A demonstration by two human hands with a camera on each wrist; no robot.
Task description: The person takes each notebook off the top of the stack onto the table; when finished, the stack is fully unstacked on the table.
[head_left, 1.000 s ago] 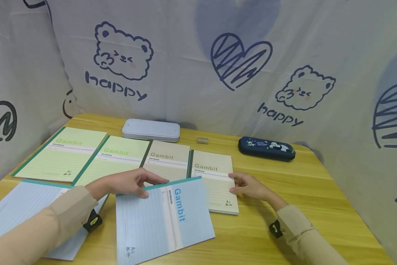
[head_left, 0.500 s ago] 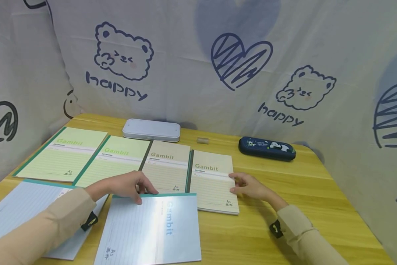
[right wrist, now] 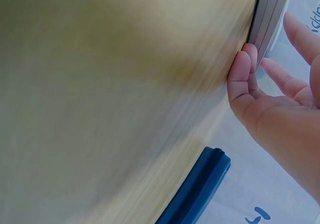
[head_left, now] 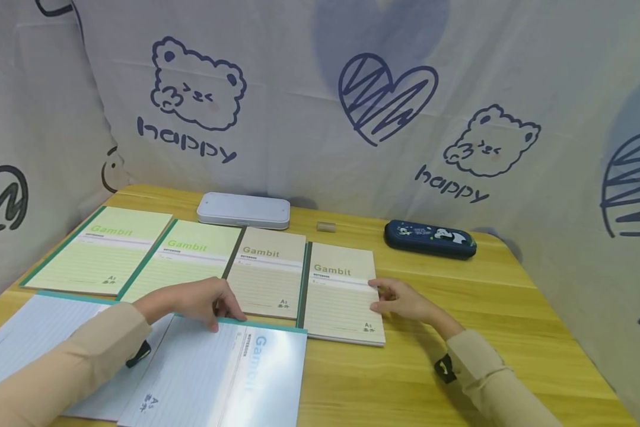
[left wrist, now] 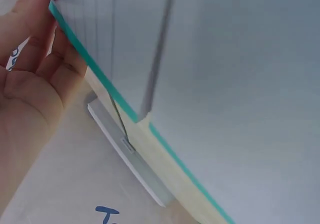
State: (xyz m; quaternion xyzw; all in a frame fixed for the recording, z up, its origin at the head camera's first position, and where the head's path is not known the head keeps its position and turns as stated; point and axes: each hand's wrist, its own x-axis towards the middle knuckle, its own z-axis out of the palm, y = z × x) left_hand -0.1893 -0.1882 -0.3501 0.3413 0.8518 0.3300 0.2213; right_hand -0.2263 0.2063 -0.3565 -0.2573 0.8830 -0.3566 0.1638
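My left hand (head_left: 199,303) pinches a light blue Gambit notebook (head_left: 204,373) by its teal spine edge, the thumb on the cover. This notebook lies sideways, low over the table, right beside another light blue notebook (head_left: 37,332) partly covered by my left sleeve. In the left wrist view, the fingers lie along the teal spine (left wrist: 95,68). My right hand (head_left: 402,302) touches the right edge of a beige notebook (head_left: 341,308) with its fingertips, fingers loosely bent. The right wrist view shows those fingertips against the layered page edges (right wrist: 267,18).
Behind the blue pair, another beige notebook (head_left: 268,281) and two green ones, the left one (head_left: 101,252) and the right one (head_left: 191,237), form a row. A white case (head_left: 244,210), a small eraser-like block (head_left: 327,226) and a navy pencil case (head_left: 430,239) stand near the back curtain (head_left: 298,166).
My left hand has moved the blue notebook left and toward me, turning it until it lies beside the other blue notebook. My right hand has stayed at the beige notebook's edge.
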